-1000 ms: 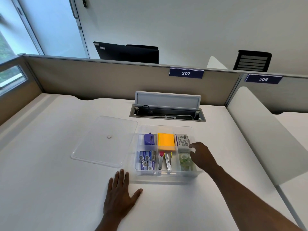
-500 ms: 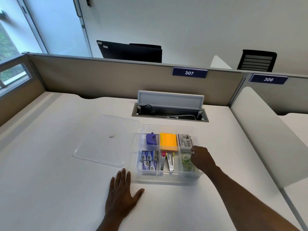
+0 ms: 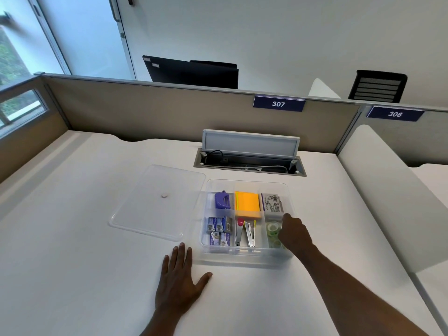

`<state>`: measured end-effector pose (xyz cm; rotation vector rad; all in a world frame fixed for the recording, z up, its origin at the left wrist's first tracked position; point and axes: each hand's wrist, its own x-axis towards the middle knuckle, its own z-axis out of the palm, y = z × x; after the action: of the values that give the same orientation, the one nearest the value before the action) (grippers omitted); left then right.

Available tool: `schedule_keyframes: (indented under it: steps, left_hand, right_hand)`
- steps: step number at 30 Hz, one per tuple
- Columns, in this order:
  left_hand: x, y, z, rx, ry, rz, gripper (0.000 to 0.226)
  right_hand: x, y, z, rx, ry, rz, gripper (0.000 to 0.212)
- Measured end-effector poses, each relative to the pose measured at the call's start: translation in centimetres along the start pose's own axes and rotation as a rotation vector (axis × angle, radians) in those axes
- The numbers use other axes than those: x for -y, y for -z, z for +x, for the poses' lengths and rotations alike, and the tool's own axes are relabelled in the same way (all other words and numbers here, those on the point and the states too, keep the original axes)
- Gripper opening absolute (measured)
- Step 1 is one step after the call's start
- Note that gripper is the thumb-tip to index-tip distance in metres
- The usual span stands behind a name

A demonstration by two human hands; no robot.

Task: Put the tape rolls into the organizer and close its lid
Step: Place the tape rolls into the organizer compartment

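Reaching into the clear organizer (image 3: 246, 259), the right hand (image 3: 294, 235) covers the tape rolls (image 3: 273, 228).
Its fingers' grip cannot be told; the left hand (image 3: 180, 282) lies flat, fingers spread, on the worktop (image 3: 72, 275), lid (image 3: 157, 202) alongside.

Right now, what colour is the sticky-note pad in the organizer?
Orange sticky-note pad, yellow edge on its left; head view.

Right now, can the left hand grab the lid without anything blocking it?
Probably yes. The left hand lies flat on the desk, and the lid lies just beyond its fingertips with only bare desk between them.
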<state>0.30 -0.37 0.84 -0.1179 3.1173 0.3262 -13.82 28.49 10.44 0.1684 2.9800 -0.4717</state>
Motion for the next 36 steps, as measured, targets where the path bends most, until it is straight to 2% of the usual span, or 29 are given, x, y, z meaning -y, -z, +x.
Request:
schedule_keyframes:
  steps: [19, 26, 36]
  left_hand:
    - [0.1, -0.1, 0.0, -0.005, -0.005, -0.003, 0.092]
    - [0.0, 0.0, 0.0, -0.018, -0.007, -0.006, 0.093]
    - [0.0, 0.1, 0.0, -0.010, -0.011, -0.011, 0.092]
  right_hand:
    - [0.0, -1.1, -0.4, 0.116, -0.027, 0.051, 0.042]
    - [0.1, -0.9, -0.7, 0.022, 0.001, 0.026, 0.039]
    - [0.0, -1.0, -0.6, -0.001, 0.052, 0.010, 0.037]
